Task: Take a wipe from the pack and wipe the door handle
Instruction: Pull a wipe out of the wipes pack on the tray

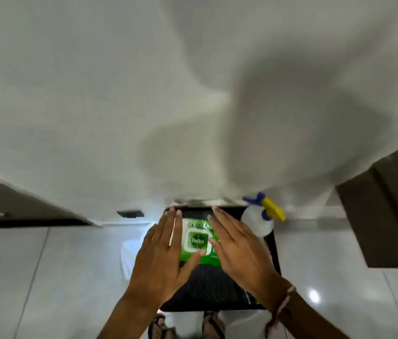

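Note:
A green pack of wipes point(198, 241) with a white-rimmed lid flap lies flat on a black stool point(212, 287) below me. My left hand point(161, 255) hovers flat over the pack's left side, fingers spread, thumb near the lid's lower edge. My right hand point(239, 250) is spread flat over the pack's right side. Neither hand grips anything, and I cannot tell whether either touches the pack. No door handle shows in this view.
A white spray bottle point(259, 221) with a blue and yellow trigger head stands at the stool's far right corner. A white wall point(193, 94) rises just behind. Dark brown door frames point(388, 211) flank both sides. Glossy white floor tiles point(58, 277) surround the stool.

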